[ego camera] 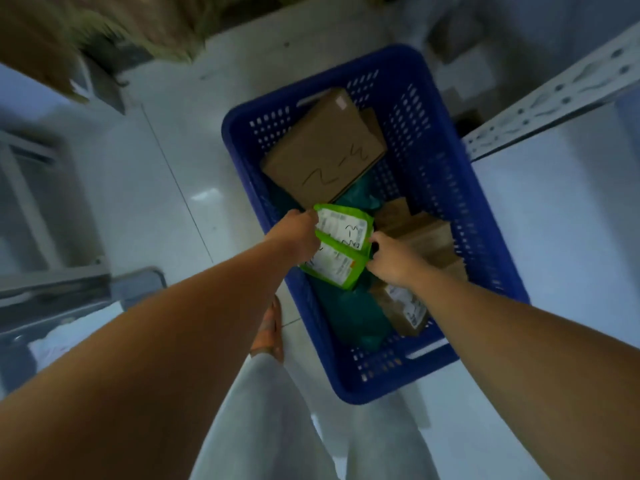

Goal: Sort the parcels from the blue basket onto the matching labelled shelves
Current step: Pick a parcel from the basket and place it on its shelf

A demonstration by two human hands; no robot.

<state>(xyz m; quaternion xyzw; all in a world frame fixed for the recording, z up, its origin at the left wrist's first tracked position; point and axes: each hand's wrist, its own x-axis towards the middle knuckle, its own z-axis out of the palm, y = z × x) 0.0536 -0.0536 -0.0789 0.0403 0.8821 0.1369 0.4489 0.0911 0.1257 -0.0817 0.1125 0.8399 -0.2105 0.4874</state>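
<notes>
left hand [299,235]: over the basket's left half; fingers curled on the left edge of the green mailers, thumb side up; a pinch grip, judged from the curl
green mailers [341,249]: two flat bright-green poly bags, overlapped, held between the two hands just above the other parcels in the middle of the basket
upper mailer [346,228]: white label faces the camera; handwritten marks on it too blurred to read
lower mailer [334,268]: tucked part-way under the upper one; its label also faces up
handling (judgement): light, soft, slippery film; contents look thin; will flop and bend if held by one corner; best taken at the opposite short edges, or flat under the palm, with the label kept in view for matching
long axis: both run roughly across the basket, left to right, the right end a little lower; flat faces tilted toward the camera
right hand [393,261]: fingers curled on the right edge where the two bags overlap; which bag it grips cannot be told
blue basket [446,188]: perforated plastic, on the pale floor; long axis runs away from the person
brown box [322,150]: far end of the basket; scrawled mark on top
teal bag [353,317]: beneath the mailers
shelf upright [554,95]: perforated metal, far right; no labels legible
</notes>
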